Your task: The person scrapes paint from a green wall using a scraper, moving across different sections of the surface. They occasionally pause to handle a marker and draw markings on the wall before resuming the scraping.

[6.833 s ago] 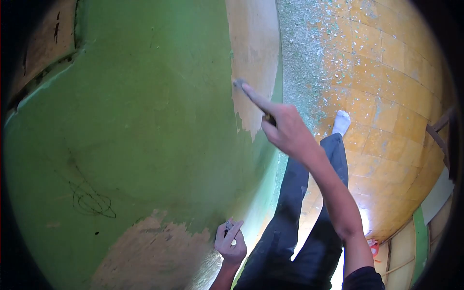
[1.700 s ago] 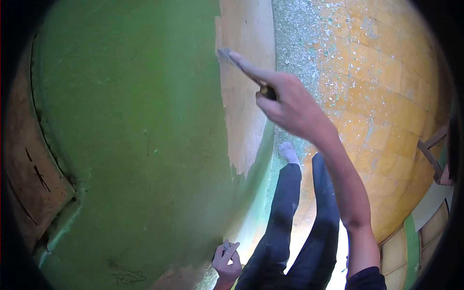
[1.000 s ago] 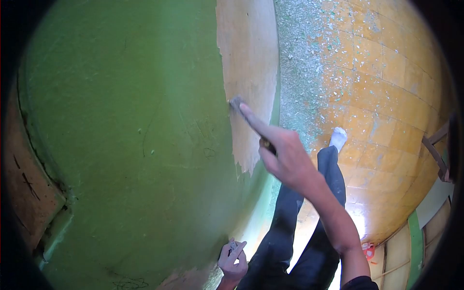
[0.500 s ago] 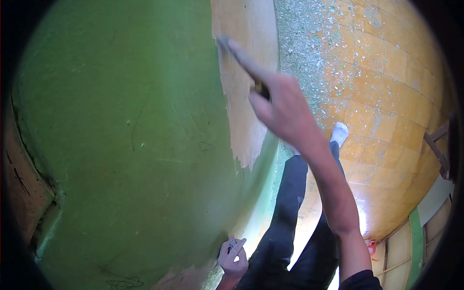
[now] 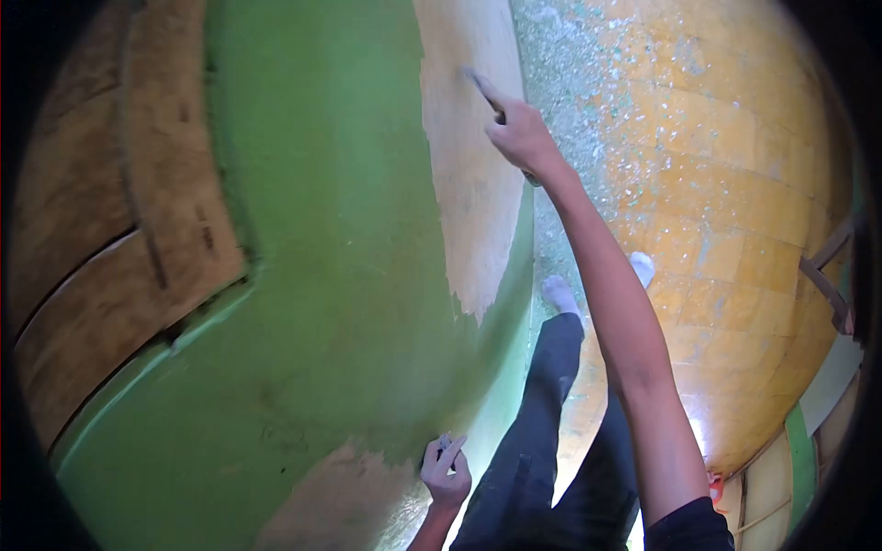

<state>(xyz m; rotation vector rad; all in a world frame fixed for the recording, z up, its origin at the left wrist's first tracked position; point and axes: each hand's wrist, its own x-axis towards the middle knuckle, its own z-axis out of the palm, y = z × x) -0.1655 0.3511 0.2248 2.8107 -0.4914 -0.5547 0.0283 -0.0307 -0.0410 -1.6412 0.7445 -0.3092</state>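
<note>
Scraper shifted from green edge; flakes on floor.

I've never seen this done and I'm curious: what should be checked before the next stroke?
1. Scraper held in the right hand: ok.
2. Left hand well away from the blade: ok.
3. Small object in the left hand identified: cannot tell, mostly hidden.
4. Blade edge sound: cannot tell, too small.
5. Sturdy shoes on: not ok, only socks.
6. Floor free of debris: not ok, flakes lie along the wall.
</note>
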